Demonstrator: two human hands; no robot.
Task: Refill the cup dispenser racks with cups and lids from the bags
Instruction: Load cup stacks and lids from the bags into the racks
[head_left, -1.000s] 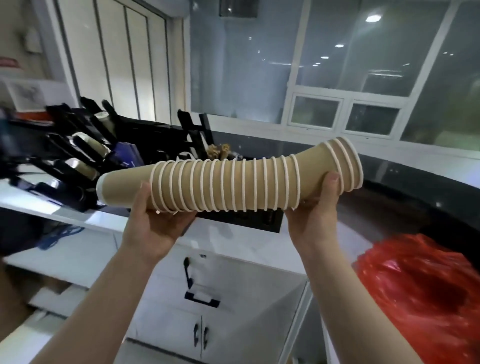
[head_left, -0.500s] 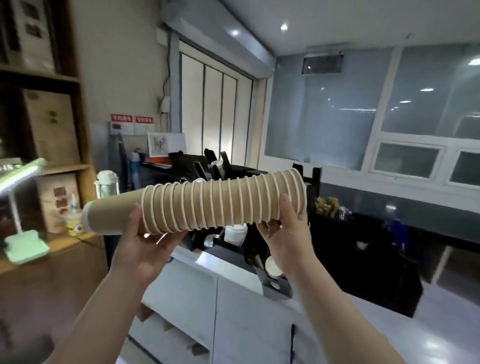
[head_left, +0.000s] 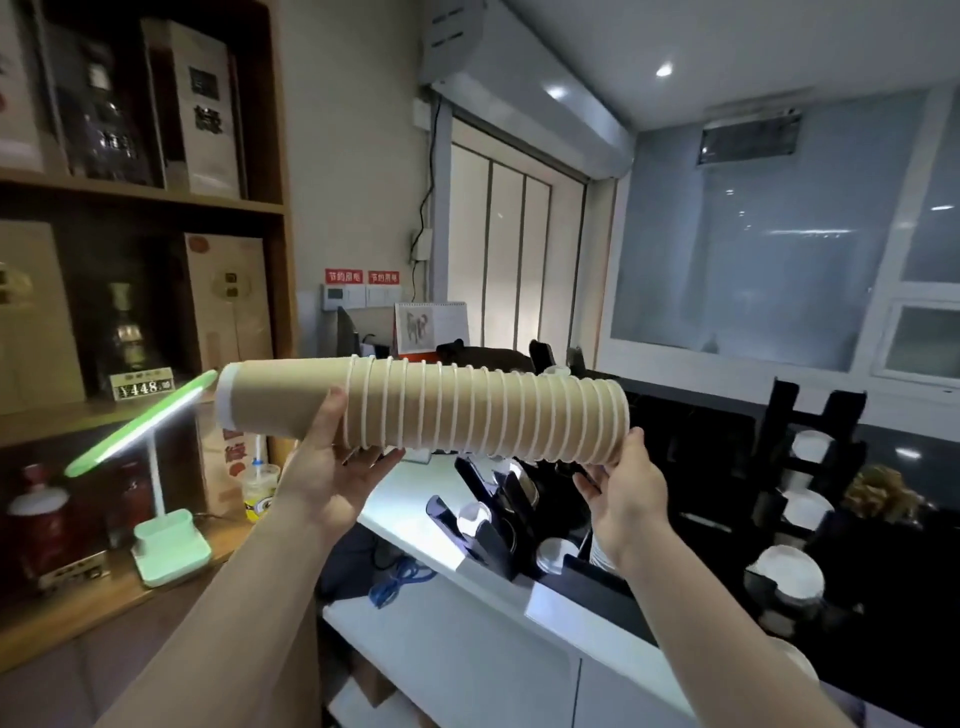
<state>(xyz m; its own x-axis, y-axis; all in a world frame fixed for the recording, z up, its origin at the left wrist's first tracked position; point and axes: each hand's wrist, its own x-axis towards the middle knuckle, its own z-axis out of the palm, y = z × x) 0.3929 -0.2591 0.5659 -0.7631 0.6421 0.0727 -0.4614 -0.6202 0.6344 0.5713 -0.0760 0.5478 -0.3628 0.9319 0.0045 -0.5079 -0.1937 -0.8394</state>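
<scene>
Above the black dispenser rack (head_left: 498, 525), paper cup stack (head_left: 467, 410) lies level: left hand (head_left: 337, 467) cradles its narrow end, right hand (head_left: 623, 483) cups the rim end. Tilt base-first, feed one slot, keep stack straight.

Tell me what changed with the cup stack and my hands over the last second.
The view swung left from the counter to the shelves. The right hand slid from gripping near the rim to the open end. The left hand still holds the cup stack sideways.
</scene>
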